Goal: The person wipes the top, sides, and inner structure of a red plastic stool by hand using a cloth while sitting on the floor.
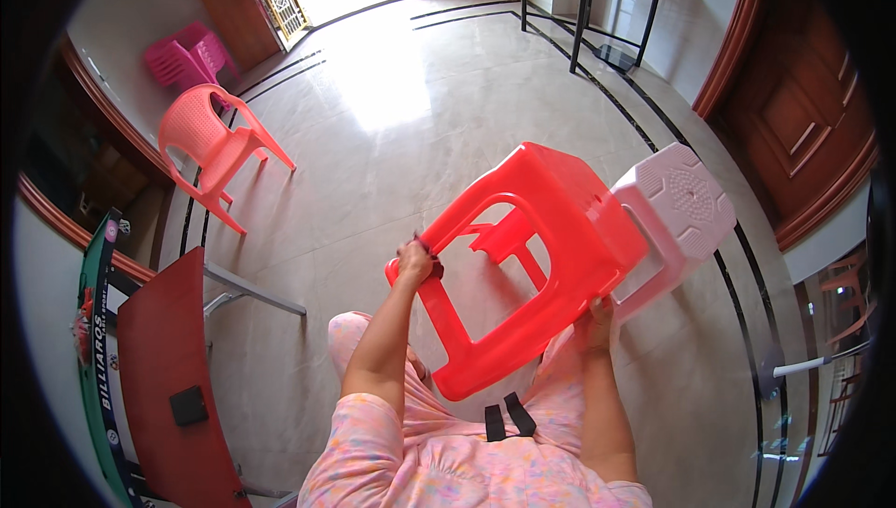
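Note:
A red plastic stool [570,186] is tilted in front of me, its open leg frames turned towards me. My left hand [416,262] grips one of its legs, with a dark maroon cloth [437,269] bunched between fingers and plastic. Under the seat end, at the lower right edge, my right hand [595,325] holds the stool. Right behind it stands a pale pink plastic stool [689,196] with a textured seat, partly covered by the red one. Whether the two stools touch, I cannot tell.
A coral plastic armchair [206,140] stands at left, before stacked magenta chairs [185,57]. Nearer are a red-topped table [164,340] holding a black flat object [189,406] and a green billiard table [91,277]. A black-legged table [584,11] stands at far right, near a wooden door [791,109].

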A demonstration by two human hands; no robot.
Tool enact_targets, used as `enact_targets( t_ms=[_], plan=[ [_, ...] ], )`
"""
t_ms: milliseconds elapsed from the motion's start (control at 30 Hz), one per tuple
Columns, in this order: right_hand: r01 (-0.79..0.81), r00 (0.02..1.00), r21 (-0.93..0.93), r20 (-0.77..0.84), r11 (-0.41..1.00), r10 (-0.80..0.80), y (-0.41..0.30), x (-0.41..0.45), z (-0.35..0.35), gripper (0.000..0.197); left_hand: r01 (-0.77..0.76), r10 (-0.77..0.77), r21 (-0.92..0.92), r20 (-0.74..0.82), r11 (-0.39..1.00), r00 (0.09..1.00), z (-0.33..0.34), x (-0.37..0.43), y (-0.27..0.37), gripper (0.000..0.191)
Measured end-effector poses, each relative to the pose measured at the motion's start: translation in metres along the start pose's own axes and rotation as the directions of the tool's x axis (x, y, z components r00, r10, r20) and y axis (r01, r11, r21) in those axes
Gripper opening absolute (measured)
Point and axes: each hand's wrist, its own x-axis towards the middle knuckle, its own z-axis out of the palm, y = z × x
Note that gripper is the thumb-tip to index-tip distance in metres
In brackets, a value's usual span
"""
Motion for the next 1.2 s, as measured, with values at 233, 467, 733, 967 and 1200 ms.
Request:
enact_targets(
  t_ms=[233, 467, 733, 967, 1200],
  plan=[
    [0.016, 1.000, -0.100, 0.020, 0.995, -0.014, -0.003, 0.000, 0.005, 0.078, -0.169, -0.040, -0.678, -0.281, 0.716, 0.959, -0.043, -0.002, -0.049, 0.014],
    [0.032, 0.998, -0.141, 0.060, 0.990, -0.024, -0.006, -0.001, 0.009, 0.076, -0.706, 0.236, -0.543, -0.691, 0.454, 0.683, -0.070, -0.042, 0.110, 0.019],
    [0.001, 1.000, -0.127, 0.031, 0.992, 0.003, -0.009, -0.002, -0.002, 0.073, -0.615, 0.599, 0.173, -0.532, 0.769, 0.599, 0.015, -0.053, 0.142, 0.043],
    [-0.007, 1.000, -0.074, 0.026, 0.997, 0.008, -0.007, -0.002, -0.002, 0.072, -0.466, 0.532, 0.256, -0.414, 0.847, 0.739, 0.029, -0.034, 0.062, 0.038],
    [0.006, 0.998, -0.056, 0.060, 0.998, -0.003, -0.006, 0.000, -0.001, 0.071, -0.199, 0.251, 0.233, -0.221, 0.952, 0.943, 0.023, -0.019, -0.050, 0.016]
  ],
)
